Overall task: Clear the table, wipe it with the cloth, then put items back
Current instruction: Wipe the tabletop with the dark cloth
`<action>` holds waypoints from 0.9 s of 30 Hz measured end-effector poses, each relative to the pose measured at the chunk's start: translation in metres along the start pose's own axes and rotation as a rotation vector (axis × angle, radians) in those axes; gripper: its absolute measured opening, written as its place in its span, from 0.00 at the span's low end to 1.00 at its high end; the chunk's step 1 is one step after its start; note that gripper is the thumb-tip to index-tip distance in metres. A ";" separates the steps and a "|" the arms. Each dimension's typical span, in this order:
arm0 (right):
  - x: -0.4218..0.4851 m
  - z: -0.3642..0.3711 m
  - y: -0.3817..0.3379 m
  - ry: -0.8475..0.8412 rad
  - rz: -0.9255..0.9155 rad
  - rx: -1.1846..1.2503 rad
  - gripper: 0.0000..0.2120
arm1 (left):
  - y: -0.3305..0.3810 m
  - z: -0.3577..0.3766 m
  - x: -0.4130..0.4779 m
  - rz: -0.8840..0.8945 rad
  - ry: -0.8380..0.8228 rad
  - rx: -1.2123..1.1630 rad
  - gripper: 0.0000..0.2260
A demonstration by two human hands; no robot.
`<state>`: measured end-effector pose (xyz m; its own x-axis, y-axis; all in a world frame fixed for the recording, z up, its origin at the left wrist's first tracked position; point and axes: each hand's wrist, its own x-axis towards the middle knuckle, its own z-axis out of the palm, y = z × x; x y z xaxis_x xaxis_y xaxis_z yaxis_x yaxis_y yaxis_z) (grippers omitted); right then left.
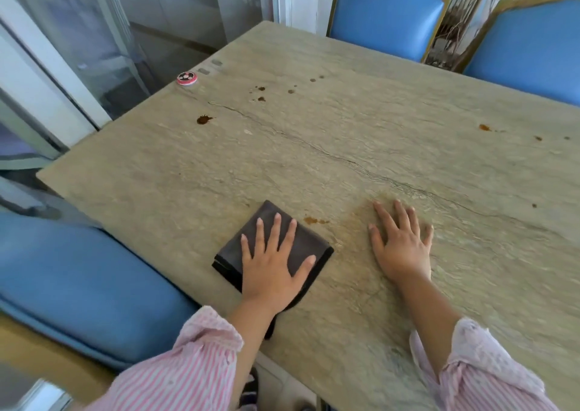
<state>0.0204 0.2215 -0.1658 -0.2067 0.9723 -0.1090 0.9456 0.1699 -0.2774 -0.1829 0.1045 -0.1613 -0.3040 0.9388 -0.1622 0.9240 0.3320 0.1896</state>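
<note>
A folded dark brown cloth point(301, 247) lies on the beige stone table point(345, 134) near its front edge. My left hand point(273, 263) presses flat on the cloth with fingers spread. My right hand point(401, 241) rests flat on the bare tabletop to the right of the cloth, holding nothing. A brown stain point(314, 220) sits just right of the cloth's far corner. More brown spots mark the far left point(204, 119), the far middle point(260, 93) and the right side point(485, 127). A long dark crack point(345, 159) runs across the slab.
A small round red and white call button point(187, 78) sits at the table's far left edge. Blue padded chairs stand at the near left point(84, 279), at the far side point(386, 15) and at the far right point(530, 46). Glass panels line the left.
</note>
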 end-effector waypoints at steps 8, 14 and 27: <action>0.001 0.001 -0.001 0.020 0.012 0.013 0.25 | -0.016 -0.005 0.038 -0.193 0.054 -0.046 0.31; 0.002 0.001 -0.002 0.024 0.005 0.032 0.25 | -0.011 -0.016 0.081 -0.269 0.018 -0.051 0.32; -0.007 -0.020 0.052 0.059 0.085 0.051 0.22 | 0.018 -0.005 0.064 -0.087 0.032 -0.004 0.27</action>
<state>0.0762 0.2262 -0.1606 -0.1100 0.9909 -0.0777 0.9448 0.0800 -0.3177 -0.1869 0.1710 -0.1639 -0.3905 0.9088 -0.1468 0.8929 0.4127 0.1798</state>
